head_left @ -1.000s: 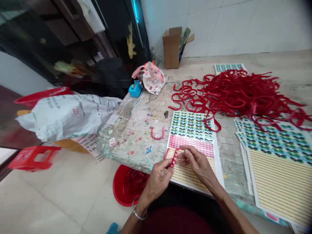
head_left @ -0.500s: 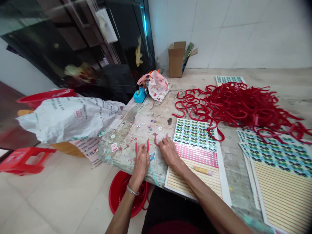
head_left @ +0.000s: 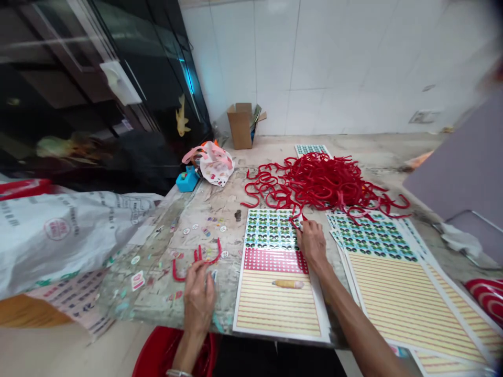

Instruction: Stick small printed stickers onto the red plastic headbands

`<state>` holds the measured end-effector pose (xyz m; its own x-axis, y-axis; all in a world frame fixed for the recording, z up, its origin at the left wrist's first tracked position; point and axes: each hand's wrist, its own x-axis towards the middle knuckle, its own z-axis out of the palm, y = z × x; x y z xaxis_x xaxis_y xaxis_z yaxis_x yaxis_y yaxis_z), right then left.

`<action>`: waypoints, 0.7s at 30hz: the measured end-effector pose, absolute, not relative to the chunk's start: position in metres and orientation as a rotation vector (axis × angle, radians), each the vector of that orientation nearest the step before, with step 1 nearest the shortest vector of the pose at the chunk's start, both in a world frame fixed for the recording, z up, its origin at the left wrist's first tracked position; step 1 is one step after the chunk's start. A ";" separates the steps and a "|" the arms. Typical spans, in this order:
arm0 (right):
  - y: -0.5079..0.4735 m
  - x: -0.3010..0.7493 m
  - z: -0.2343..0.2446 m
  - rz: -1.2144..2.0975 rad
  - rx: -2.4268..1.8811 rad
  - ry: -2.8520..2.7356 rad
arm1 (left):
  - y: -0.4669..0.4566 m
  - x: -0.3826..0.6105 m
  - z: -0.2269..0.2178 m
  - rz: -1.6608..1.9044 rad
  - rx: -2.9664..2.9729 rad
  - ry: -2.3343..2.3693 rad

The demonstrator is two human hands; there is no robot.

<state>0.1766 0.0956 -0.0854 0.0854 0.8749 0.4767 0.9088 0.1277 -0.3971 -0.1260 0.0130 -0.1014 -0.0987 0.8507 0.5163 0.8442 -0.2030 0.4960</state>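
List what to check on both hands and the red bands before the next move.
1. Is the left hand touching the two red bands on the table: ok, its fingertips rest on them.
2. Does it grip them: cannot tell, the hand looks flat.
3. Is the right hand at the loose band by the pile: ok; whether it pinches, cannot tell.
4. Is the sticker sheet flat under the right hand: ok.
5. Is the yellow stick clear of both hands: ok.
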 end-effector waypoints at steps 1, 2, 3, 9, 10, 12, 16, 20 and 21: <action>0.097 0.189 -0.088 -0.086 -1.745 -1.767 | 0.010 -0.112 -0.101 1.226 2.091 1.915; 0.098 0.198 -0.089 -0.102 -1.754 -1.771 | 0.008 -0.098 -0.100 1.240 2.075 1.852; 0.098 0.205 -0.088 -0.117 -1.755 -1.782 | 0.006 -0.084 -0.099 1.245 2.053 1.779; 0.077 0.218 -0.042 -0.133 -1.633 -1.927 | 0.006 -0.039 -0.069 1.264 1.806 1.525; 0.069 0.218 -0.032 -0.059 -1.541 -1.993 | 0.008 -0.037 -0.062 1.247 1.747 1.491; 0.054 0.213 -0.015 0.223 -1.341 -2.050 | 0.013 -0.034 -0.047 1.218 1.661 1.421; 0.031 0.196 -0.001 0.960 -1.169 -1.840 | 0.017 -0.030 -0.028 1.184 1.729 1.324; 0.029 0.181 -0.007 1.297 -1.111 -1.627 | 0.009 -0.030 -0.024 1.032 1.906 1.128; 0.031 0.179 -0.009 1.336 -1.111 -1.597 | 0.006 -0.031 -0.025 0.991 1.925 1.099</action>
<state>0.1788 0.0306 -0.0090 -0.3310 0.9434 0.0212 0.1456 0.0732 -0.9866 -0.0311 0.0056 -0.0249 0.3479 0.8972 0.2721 0.3629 -0.3965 0.8432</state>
